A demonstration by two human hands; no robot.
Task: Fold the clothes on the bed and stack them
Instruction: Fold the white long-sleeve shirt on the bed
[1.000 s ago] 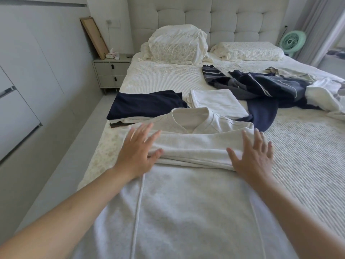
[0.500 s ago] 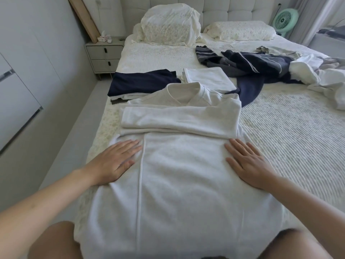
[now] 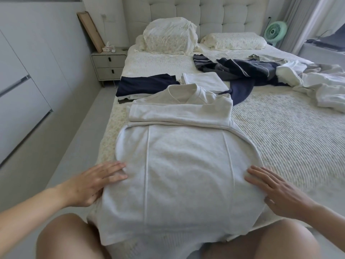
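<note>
A pale grey long-sleeved shirt (image 3: 186, 165) lies flat on the bed (image 3: 280, 131), its sleeves folded across the chest and its hem hanging over the near edge. My left hand (image 3: 91, 184) rests flat at the shirt's left side, fingers straight and touching the fabric. My right hand (image 3: 276, 189) lies flat on the shirt's right side, fingers straight. Behind the shirt sit a folded navy garment (image 3: 145, 85) on a low stack and a folded white garment (image 3: 201, 80).
Unfolded dark striped clothes (image 3: 240, 71) and crumpled white clothes (image 3: 313, 83) lie at the right of the bed. Two pillows (image 3: 169, 36) lean at the headboard. A bedside table (image 3: 109, 64) stands left, a green fan (image 3: 276, 31) far right. My knees press against the bed's edge.
Both hands have slid down the shirt from the folded sleeves toward the hem, staying flat. The view has followed them back toward the near edge.
</note>
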